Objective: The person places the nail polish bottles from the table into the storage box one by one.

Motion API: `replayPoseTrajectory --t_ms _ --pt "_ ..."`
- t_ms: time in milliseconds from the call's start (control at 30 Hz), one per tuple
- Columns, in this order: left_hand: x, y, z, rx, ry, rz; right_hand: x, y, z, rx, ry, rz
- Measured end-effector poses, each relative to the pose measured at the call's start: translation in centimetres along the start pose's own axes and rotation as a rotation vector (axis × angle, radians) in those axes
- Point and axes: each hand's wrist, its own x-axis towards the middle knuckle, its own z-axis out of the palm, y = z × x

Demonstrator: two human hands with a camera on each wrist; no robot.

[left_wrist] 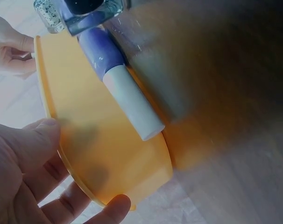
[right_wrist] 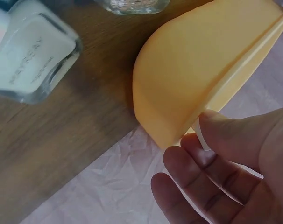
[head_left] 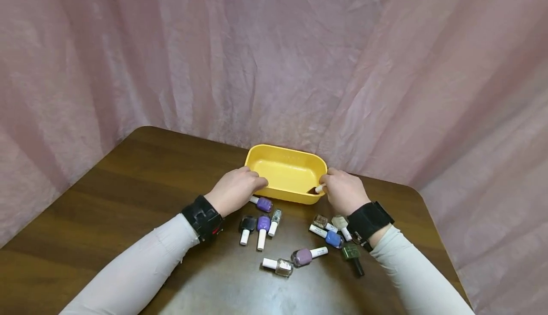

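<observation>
Nail polish bottles (head_left: 263, 223), one with blurred lettering (right_wrist: 27, 63)

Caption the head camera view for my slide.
Left grip on a yellow tub, right grip holding a white-capped bottle inside it, nail polish bottles nearby.

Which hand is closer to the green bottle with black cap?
Right. The right hand is beyond the green bottle; the left hand is farther off, beyond it and well leftward.

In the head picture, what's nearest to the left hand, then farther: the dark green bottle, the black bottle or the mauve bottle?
1. Black bottle: leftmost, near the left hand.
2. Mauve bottle: in between, lower down.
3. Dark green bottle: rightmost.
</observation>
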Motion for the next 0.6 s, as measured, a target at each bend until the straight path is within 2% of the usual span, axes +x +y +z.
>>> replayPoseTrajectory --t_ms 133,267,600 --pt "-0.5 -0.1 -0.1 -0.009 -0.002 -0.011 0.0 -0.8 0.2 0.002 0.028 0.005" --pt "-0.8 -0.1 -0.1 -0.029 -0.012 -0.032 0.0 -1.0 0.2 0.0 0.009 0.026" --pt "0.1 0.5 0.4 -0.026 -0.009 -0.001 -1.0 -0.7 -0.4 0.0 0.011 0.087"
